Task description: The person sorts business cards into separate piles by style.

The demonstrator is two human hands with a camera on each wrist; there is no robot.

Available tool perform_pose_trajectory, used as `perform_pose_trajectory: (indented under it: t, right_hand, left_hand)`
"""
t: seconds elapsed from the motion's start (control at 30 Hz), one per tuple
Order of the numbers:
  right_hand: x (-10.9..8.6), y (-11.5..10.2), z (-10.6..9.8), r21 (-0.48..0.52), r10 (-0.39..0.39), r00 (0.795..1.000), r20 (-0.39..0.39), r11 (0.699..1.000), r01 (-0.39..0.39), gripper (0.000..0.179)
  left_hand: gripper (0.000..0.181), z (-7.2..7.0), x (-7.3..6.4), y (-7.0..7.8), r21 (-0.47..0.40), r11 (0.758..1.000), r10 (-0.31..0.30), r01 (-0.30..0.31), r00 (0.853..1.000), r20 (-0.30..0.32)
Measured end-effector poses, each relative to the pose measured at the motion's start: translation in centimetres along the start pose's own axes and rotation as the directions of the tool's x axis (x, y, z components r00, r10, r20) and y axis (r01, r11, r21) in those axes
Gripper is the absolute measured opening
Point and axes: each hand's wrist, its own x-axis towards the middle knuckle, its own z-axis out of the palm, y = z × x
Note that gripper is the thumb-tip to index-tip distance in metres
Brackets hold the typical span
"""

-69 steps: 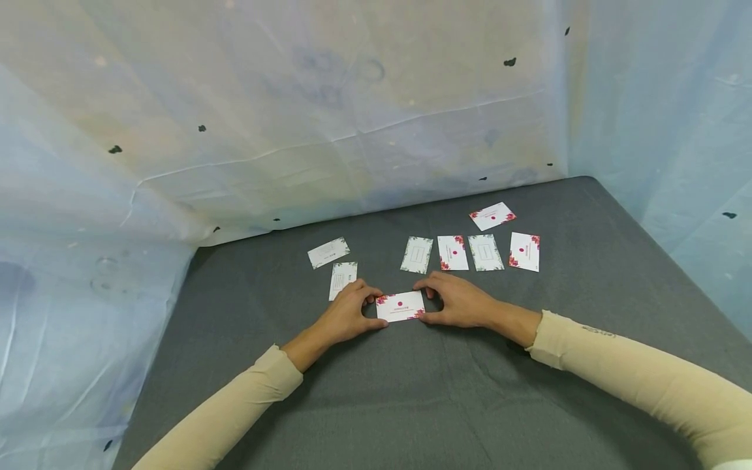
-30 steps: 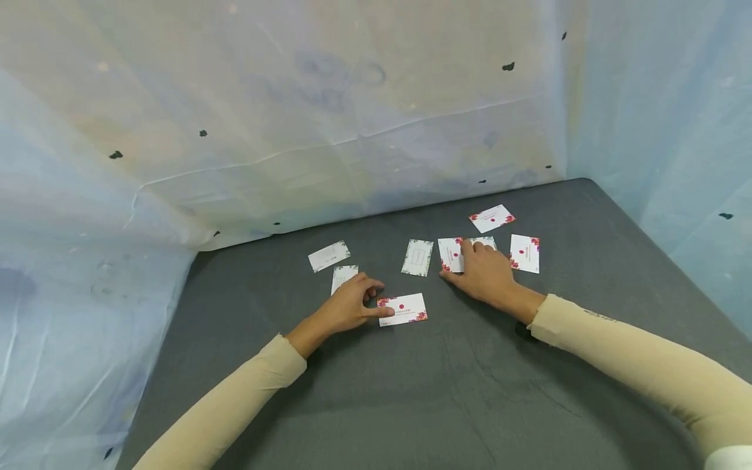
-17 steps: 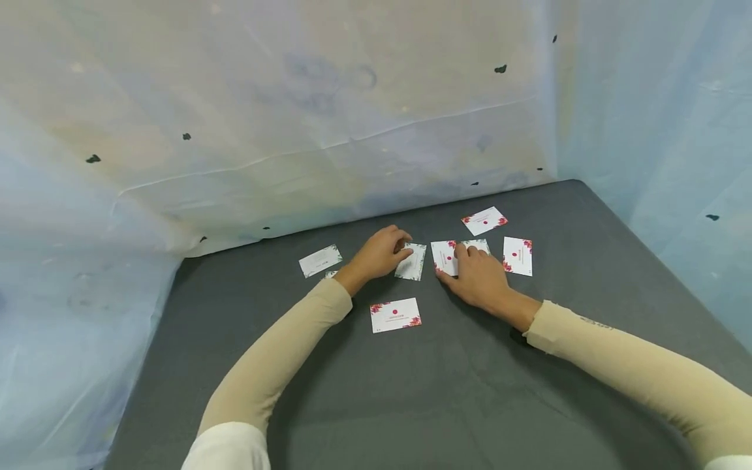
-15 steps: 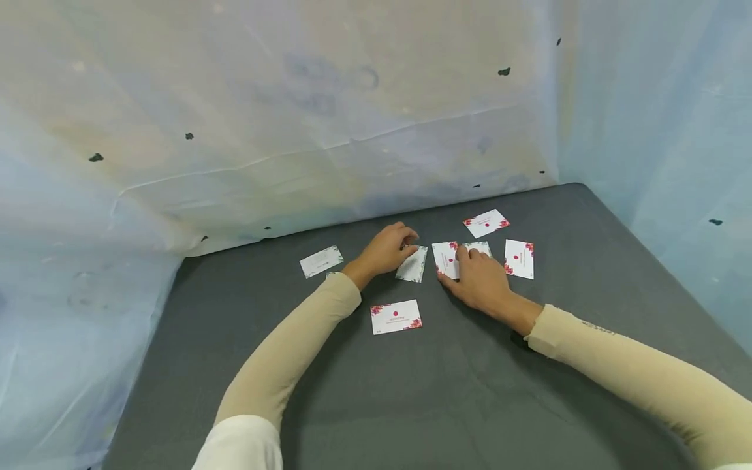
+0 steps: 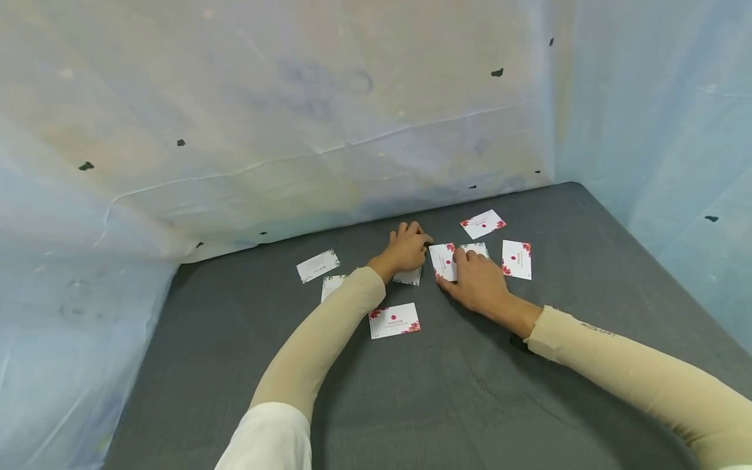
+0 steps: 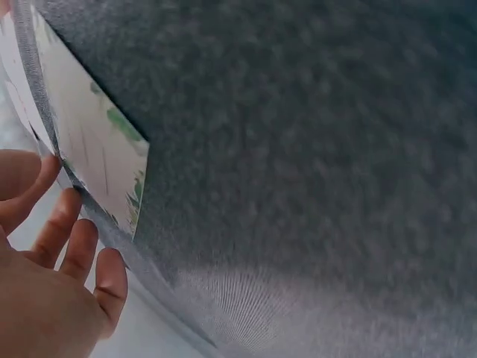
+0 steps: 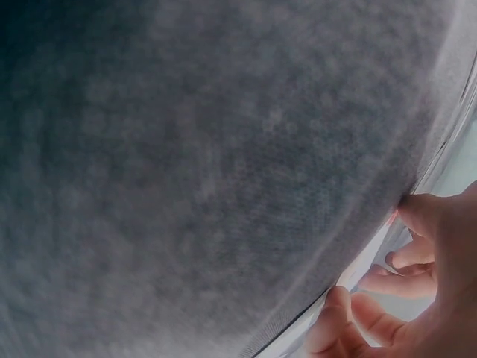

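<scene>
In the head view, a white card with red flower corners [image 5: 442, 263] lies on the grey cloth. My right hand [image 5: 480, 282] holds it, thumb at its lower left corner and curled fingers at its right side. Those fingers also overlap a green-leaf card [image 5: 477, 248]. My left hand [image 5: 405, 250] reaches over another green-leaf card [image 5: 408, 277], hiding most of it, with fingertips close to the red-flower card's upper left corner. In the left wrist view, its loosely bent fingers are beside the green-leaf card [image 6: 100, 134]. The right wrist view shows the right fingers at a card's edge [image 7: 365, 257].
One red-flower card [image 5: 395, 320] lies nearer the body, below the left forearm. Two more red-flower cards [image 5: 517, 260] [image 5: 483, 224] lie at the right. Two green-leaf cards [image 5: 318, 266] [image 5: 333, 285] lie at the left. A pale sheet [image 5: 329, 163] hangs behind the cloth-covered table [image 5: 411, 405].
My left hand has left the near red-flower card and moved up and right, over the green-leaf card to the held card. My right hand went to the row of cards earlier and stays there.
</scene>
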Motion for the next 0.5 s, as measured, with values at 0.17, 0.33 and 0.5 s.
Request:
perform_pose_trajectory:
  t: [0.17, 0.33, 0.5]
  right_hand:
    - [0.3, -0.3, 0.0, 0.006, -0.005, 1.0, -0.017, 1.0, 0.005, 0.061]
    - [0.5, -0.6, 0.2, 0.004, 0.014, 1.0, -0.012, 1.0, -0.014, 0.072]
    - [0.5, -0.8, 0.2, 0.01, 0.02, 1.0, -0.005, 1.0, -0.02, 0.073]
  left_hand:
    - [0.028, -0.1, 0.2, -0.3, -0.129, 0.991, -0.032, 0.025, 0.998, -0.05]
    - [0.026, 0.1, 0.3, -0.9, -0.316, 0.949, -0.035, 0.007, 0.996, -0.082]
    - [0.026, 0.3, 0.1, -1.2, -0.455, 0.891, -0.048, 0.003, 0.995, -0.089]
